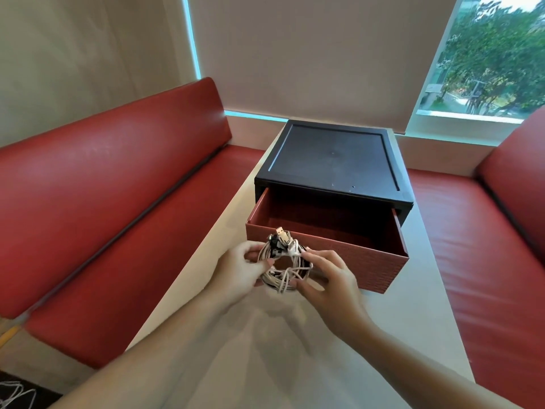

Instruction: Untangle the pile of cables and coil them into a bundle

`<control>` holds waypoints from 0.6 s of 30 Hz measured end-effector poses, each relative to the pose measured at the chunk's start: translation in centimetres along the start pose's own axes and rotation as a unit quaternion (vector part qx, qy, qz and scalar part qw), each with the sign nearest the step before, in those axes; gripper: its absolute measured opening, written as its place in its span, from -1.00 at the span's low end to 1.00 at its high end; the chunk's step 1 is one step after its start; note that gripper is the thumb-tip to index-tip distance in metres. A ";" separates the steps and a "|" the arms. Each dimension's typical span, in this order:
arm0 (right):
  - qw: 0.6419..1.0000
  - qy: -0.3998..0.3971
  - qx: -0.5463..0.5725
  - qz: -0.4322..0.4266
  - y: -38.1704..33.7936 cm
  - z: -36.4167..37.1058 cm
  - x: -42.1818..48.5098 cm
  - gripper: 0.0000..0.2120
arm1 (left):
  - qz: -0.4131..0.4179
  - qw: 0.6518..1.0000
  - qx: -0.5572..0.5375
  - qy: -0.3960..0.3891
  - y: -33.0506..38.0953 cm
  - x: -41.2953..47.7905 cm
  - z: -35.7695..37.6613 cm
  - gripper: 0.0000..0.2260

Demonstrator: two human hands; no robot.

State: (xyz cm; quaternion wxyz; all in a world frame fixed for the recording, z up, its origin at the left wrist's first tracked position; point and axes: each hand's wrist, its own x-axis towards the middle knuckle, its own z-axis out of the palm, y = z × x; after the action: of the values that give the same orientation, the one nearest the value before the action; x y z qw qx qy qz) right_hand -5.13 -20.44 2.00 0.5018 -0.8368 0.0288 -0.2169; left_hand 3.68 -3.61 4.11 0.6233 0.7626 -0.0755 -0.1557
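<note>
Holding coil [275, 281] clear of bench [295, 349], just in front of open drawer [371, 270]. Gripping its left side with left hand [240, 270], fingers curled round the loops. Pinching its right side with right hand [327, 278], fingers clamped on the top strands, thumb below.

Looks mostly wound, pale and dark strands mixed, with plugs [281, 234] sticking up loose at the top (no tie seen). Judged: near end of coiling, securing not yet done.

Risks:
- Letting go on either side could spring the loops apart, with nothing binding them.
- Tugging the loose plug ends could re-snag the crossing strands at the bottom.
- Moving toward drawer could catch plugs on its front edge.

Worth tucking ends before freeing either hand.
</note>
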 end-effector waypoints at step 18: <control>0.985 -0.028 -0.166 -0.027 1.4 -7.6 12.4 -0.35 | 0.018 0.987 0.095 -0.126 8.3 11.0 3.1 -0.81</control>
State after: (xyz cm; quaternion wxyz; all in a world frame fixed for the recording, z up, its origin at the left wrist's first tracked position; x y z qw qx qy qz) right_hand 3.39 -30.69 8.00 0.3508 -0.9145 0.0277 -0.1995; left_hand 13.70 -11.61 10.06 0.5362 0.7910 -0.1818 -0.2319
